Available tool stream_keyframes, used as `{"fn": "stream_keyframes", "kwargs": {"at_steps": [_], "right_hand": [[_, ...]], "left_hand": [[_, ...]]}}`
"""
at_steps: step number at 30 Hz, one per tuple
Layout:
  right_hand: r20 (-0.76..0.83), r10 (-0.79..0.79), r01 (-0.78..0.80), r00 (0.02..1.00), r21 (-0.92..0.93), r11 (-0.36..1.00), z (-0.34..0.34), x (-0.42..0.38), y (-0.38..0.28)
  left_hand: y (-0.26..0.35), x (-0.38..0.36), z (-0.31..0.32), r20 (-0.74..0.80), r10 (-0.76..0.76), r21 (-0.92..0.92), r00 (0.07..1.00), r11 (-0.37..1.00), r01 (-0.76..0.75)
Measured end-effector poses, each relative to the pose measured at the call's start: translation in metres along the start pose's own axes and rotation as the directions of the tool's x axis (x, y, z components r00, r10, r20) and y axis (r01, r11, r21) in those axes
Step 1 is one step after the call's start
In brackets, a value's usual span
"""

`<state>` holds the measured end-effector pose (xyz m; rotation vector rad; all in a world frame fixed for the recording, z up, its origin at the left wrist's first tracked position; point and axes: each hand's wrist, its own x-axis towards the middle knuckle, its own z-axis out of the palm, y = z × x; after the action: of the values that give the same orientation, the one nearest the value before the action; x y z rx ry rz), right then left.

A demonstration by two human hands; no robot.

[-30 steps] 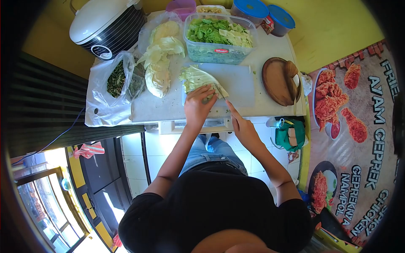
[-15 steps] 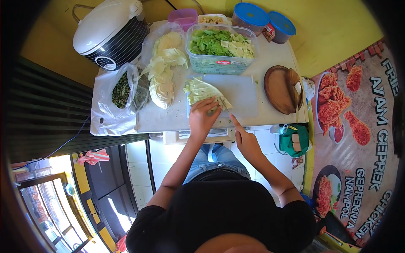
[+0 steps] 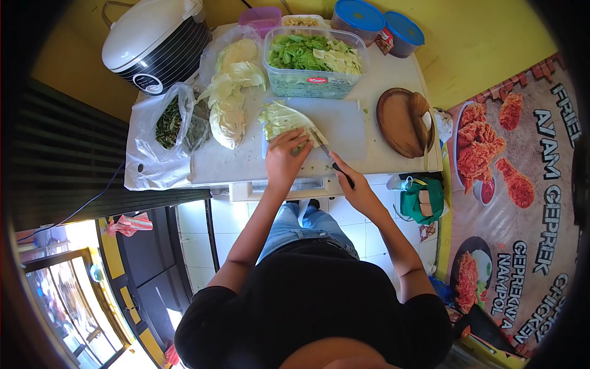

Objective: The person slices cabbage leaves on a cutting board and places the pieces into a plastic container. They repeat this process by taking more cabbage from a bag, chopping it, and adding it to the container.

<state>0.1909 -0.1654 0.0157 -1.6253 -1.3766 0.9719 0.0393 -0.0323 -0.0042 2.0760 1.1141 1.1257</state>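
A wedge of pale green cabbage (image 3: 284,118) lies on the white cutting board (image 3: 347,132). My left hand (image 3: 287,157) presses down on its near side, fingers bent over the leaves. In my right hand (image 3: 356,187) is a knife (image 3: 342,173) with a black handle, the fingers closed round it. Its blade points away from me and meets the cabbage's right edge. Just beyond the board stands a clear plastic container (image 3: 319,86) full of cut green leaves. More cabbage (image 3: 227,120) lies to the left of the board, partly on a plastic bag.
A rice cooker (image 3: 153,46) stands at the back left, near a plastic bag of dark leaves (image 3: 167,126). To the right sits a wooden mortar (image 3: 393,120) with a pestle (image 3: 419,111). Tubs with blue lids (image 3: 359,15) and a purple bowl (image 3: 261,21) line the back.
My right hand has drawn back a little with the knife, so more of the black handle shows. The left hand stays on the cabbage. The whole view has shifted slightly.
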Motion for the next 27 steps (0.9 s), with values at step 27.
{"fn": "stream_keyframes", "kwargs": {"at_steps": [27], "right_hand": [[0.000,0.057,-0.051,0.998,-0.421,0.905,0.000,-0.024,-0.017]], "left_hand": [[-0.006,0.002,0.003,-0.023,0.047,0.011,0.999,0.999,-0.047]]}}
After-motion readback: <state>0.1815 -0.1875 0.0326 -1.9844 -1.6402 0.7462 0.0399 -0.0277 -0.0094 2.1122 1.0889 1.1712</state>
